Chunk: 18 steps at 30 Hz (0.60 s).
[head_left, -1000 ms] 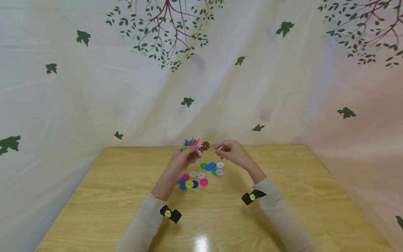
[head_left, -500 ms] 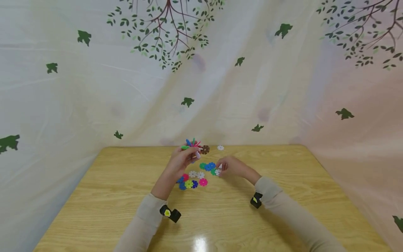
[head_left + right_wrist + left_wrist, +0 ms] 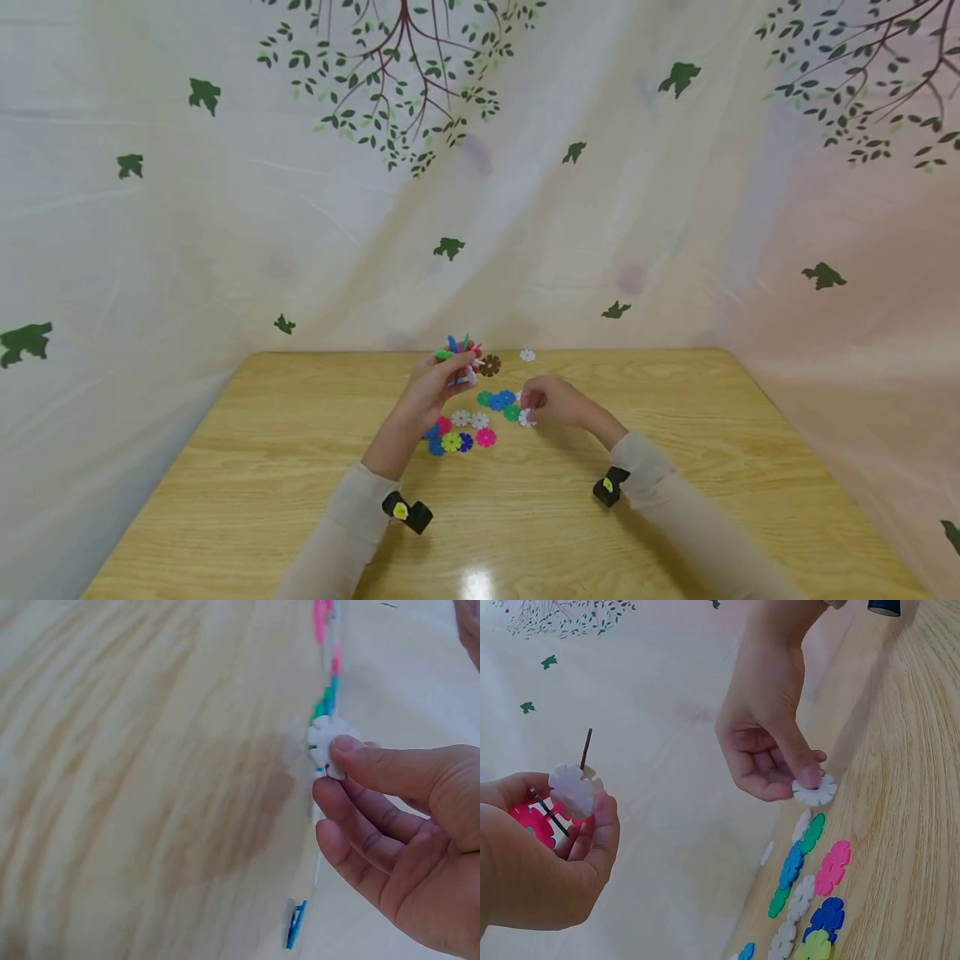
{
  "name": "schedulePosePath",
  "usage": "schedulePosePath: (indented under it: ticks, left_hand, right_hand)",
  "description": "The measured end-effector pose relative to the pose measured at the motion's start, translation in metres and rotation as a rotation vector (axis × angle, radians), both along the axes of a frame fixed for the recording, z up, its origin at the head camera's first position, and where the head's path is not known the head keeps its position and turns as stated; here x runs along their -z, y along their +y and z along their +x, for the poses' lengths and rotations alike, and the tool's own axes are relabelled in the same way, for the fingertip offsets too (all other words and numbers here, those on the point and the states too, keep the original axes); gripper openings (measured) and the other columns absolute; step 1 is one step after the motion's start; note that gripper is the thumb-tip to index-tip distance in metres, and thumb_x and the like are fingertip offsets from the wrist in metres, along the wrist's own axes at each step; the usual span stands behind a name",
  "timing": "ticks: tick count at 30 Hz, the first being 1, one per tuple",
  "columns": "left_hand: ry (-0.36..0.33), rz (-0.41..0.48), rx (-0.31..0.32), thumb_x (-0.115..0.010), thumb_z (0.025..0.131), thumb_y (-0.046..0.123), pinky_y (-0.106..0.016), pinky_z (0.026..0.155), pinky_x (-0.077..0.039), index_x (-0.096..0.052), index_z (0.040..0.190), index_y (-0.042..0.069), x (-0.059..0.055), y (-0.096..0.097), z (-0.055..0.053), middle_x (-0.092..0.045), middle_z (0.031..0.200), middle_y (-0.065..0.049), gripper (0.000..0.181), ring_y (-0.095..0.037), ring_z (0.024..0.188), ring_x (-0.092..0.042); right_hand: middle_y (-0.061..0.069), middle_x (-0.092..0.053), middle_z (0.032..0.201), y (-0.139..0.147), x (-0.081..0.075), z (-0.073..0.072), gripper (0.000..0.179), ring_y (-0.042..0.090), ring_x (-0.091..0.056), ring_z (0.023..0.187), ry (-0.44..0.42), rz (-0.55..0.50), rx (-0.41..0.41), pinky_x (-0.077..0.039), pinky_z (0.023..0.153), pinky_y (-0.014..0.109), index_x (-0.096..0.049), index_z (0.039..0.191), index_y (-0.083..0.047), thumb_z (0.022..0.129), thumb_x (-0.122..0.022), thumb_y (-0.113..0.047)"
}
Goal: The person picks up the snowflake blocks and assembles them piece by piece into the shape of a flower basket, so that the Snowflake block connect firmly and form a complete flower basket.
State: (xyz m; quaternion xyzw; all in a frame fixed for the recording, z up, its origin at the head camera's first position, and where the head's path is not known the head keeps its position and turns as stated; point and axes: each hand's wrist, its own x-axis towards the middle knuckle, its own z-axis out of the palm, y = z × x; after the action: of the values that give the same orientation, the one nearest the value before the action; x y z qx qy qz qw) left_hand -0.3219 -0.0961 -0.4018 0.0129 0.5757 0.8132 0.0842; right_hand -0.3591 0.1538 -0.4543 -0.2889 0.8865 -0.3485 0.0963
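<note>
A: Okay, how about the left hand (image 3: 427, 396)? Any grip there?

B: Yep. Held up off the table (image 3: 300, 467) toward the far side, with the forearm slanting up and inward and the thumb laid along the top. Curls its fingers (image 3: 606, 829) round a chunky cluster of notched discs (image 3: 571, 791), with blue, green and pink bits poking out on top. Has a brown disc (image 3: 491, 365) jutting out of it on the right, too.

A: And the right hand (image 3: 555, 402)? Just hanging loose?

B: Nope, pinching. Grips a white disc (image 3: 328, 744) by the rim, with the thumb pressed flat on its face and the lower fingers bent in toward the palm. Sits lower than the left one, wrist bent, fingertips aimed down and inward. Can't tell whether touching the table or a bit above it.

A: Anything close by?

B: Loads of flat discs on the table. Right beside those fingertips, a green disc (image 3: 512, 413) and some overlapping blue discs (image 3: 501, 401). Nearer the body, a pink disc (image 3: 486, 437) on its own and a yellow disc (image 3: 452, 442) overlapping a dark blue disc (image 3: 467, 442). Way back by the far edge, a lone pale disc (image 3: 528, 355).
</note>
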Motion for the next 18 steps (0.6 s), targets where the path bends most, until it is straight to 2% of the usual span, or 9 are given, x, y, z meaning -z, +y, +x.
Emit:
schedulePosePath:
  ticks: [3,5,8,13,16,18]
  left_hand:
    - [-0.010,-0.003,0.001,-0.066,0.098,0.012,-0.023,0.074,-0.057,-0.065,0.121,-0.001,-0.001,0.001,0.000,-0.074,0.095,0.003,0.026,-0.009,0.079,-0.063]
    - [-0.017,-0.005,0.002,-0.066,0.098,0.011,-0.023,0.073,-0.058,-0.065,0.123,0.000,0.000,0.002,0.001,-0.073,0.095,0.003,0.027,-0.011,0.081,-0.062]
    - [-0.020,-0.009,0.007,-0.066,0.098,0.010,-0.023,0.074,-0.058,-0.064,0.124,0.001,0.000,0.002,0.001,-0.071,0.097,0.005,0.028,-0.011,0.082,-0.061]
    - [-0.019,-0.018,0.017,-0.067,0.097,0.011,-0.023,0.074,-0.058,-0.063,0.125,0.002,0.002,0.002,0.000,-0.068,0.092,0.005,0.029,-0.008,0.080,-0.061]
    - [-0.014,-0.024,0.025,-0.066,0.098,0.011,-0.023,0.073,-0.058,-0.062,0.130,0.004,0.001,0.002,-0.001,-0.069,0.091,0.005,0.033,-0.008,0.081,-0.062]
    - [-0.009,-0.026,0.031,-0.066,0.098,0.012,-0.023,0.074,-0.058,-0.062,0.133,0.004,0.001,0.002,-0.001,-0.071,0.097,0.004,0.036,-0.008,0.080,-0.061]
  right_hand:
    - [0.011,-0.069,0.086,0.001,-0.009,0.001,0.006,0.012,-0.063,0.078,0.025,-0.070,-0.005,-0.054,0.070,0.024,-0.068,0.095,0.002,0.090,-0.072,0.004]
    - [0.013,-0.070,0.087,-0.001,-0.018,0.001,0.009,0.013,-0.064,0.078,0.052,-0.124,0.012,-0.054,0.068,0.023,-0.070,0.100,0.005,0.091,-0.071,0.002]
    - [0.015,-0.072,0.090,-0.006,-0.036,0.003,0.015,0.015,-0.066,0.079,0.100,-0.199,0.066,-0.054,0.069,0.023,-0.072,0.107,0.004,0.094,-0.070,-0.002]
    - [0.021,-0.074,0.096,-0.020,-0.066,0.007,0.017,0.019,-0.069,0.081,0.144,-0.390,0.168,-0.058,0.070,0.026,-0.074,0.110,0.003,0.095,-0.070,-0.005]
    - [0.022,-0.074,0.099,-0.030,-0.077,0.011,0.018,0.017,-0.069,0.080,0.156,-0.500,0.220,-0.058,0.068,0.024,-0.073,0.111,0.003,0.095,-0.071,-0.006]
    - [0.023,-0.073,0.099,-0.036,-0.082,0.013,0.019,0.014,-0.068,0.078,0.167,-0.563,0.247,-0.057,0.068,0.022,-0.073,0.111,0.003,0.095,-0.071,-0.006]
